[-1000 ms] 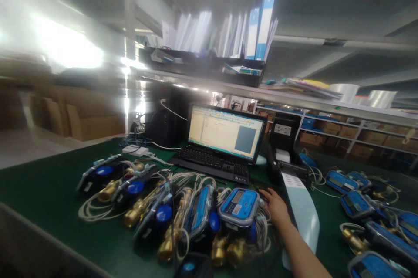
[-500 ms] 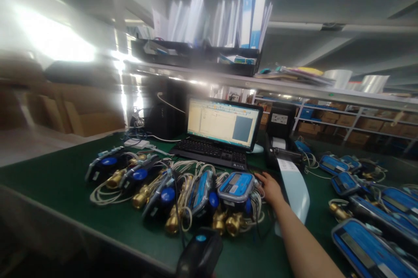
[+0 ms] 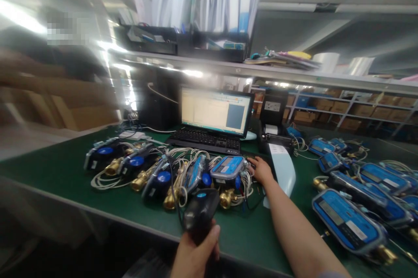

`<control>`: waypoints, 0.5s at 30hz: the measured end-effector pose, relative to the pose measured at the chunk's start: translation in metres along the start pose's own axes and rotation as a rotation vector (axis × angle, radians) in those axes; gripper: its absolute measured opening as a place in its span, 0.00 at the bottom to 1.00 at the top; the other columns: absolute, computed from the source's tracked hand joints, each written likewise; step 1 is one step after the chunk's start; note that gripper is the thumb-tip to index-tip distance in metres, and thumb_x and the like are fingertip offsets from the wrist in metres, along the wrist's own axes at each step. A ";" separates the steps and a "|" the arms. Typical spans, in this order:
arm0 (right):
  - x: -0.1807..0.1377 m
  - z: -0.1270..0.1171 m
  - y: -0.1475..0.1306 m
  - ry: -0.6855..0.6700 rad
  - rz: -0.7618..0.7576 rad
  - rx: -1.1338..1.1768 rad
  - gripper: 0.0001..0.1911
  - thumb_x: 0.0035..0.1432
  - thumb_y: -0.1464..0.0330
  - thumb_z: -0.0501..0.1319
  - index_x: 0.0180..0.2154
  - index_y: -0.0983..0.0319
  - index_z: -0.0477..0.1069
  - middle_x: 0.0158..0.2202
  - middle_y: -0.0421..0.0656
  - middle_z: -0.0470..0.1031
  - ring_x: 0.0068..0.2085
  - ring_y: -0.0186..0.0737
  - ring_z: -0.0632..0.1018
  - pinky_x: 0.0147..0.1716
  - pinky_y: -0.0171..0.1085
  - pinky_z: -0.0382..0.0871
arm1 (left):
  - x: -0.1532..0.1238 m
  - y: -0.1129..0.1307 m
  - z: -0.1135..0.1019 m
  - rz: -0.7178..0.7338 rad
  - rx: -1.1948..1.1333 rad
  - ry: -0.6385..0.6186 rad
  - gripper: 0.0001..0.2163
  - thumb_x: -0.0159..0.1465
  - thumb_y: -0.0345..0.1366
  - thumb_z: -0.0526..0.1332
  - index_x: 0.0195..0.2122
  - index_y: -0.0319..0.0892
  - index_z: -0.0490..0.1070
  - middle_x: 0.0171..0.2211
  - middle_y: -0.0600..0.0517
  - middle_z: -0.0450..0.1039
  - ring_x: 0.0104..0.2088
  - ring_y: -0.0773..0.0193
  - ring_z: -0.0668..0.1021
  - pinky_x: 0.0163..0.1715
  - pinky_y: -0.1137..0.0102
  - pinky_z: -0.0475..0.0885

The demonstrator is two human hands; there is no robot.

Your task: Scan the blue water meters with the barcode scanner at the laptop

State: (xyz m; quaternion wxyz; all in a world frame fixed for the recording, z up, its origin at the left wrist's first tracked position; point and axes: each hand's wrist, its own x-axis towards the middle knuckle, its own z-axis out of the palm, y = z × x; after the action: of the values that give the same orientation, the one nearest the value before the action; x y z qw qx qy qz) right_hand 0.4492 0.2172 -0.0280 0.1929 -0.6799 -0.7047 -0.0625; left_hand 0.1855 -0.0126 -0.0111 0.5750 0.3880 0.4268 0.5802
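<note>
My left hand [image 3: 196, 252] is closed around the handle of a black barcode scanner [image 3: 200, 210], held above the table's front edge. My right hand [image 3: 261, 170] lies palm down on a dark pad right of the keyboard [image 3: 204, 140], its visible fingers stretched forward and apart. What lies under that palm, if anything, is hidden. Just left of it sits a blue-faced meter [image 3: 227, 167] with a brass fitting [image 3: 226, 198] and coiled pale cables. Further left, more meters [image 3: 163, 177] stand tilted in a row. A lit monitor [image 3: 214, 110] stands behind the keyboard.
A black label printer [image 3: 274, 132] feeds a pale strip [image 3: 282, 169] right of my right hand. Several blue meters [image 3: 349, 221] crowd the right of the green table [image 3: 42, 160]. Overhead, a shelf [image 3: 209, 63] carries folders. Cardboard boxes [image 3: 81, 108] are at the left.
The scanner has risen a little, and my left hand around its handle has come into view. My right hand stays beside the meter. The view has shifted slightly.
</note>
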 end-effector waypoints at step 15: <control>0.001 0.002 0.002 -0.006 0.006 0.022 0.22 0.58 0.59 0.55 0.54 0.53 0.66 0.58 0.47 0.62 0.55 0.46 0.67 0.53 0.41 0.58 | 0.006 0.005 0.001 -0.047 -0.053 -0.059 0.13 0.58 0.43 0.64 0.33 0.38 0.65 0.19 0.54 0.64 0.19 0.65 0.67 0.20 0.71 0.64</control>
State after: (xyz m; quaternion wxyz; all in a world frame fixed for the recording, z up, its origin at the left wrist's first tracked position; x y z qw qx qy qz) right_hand 0.4511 0.2193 -0.0294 0.1985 -0.6802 -0.7037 -0.0524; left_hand 0.1849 -0.0065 -0.0064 0.6108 0.3795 0.4033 0.5659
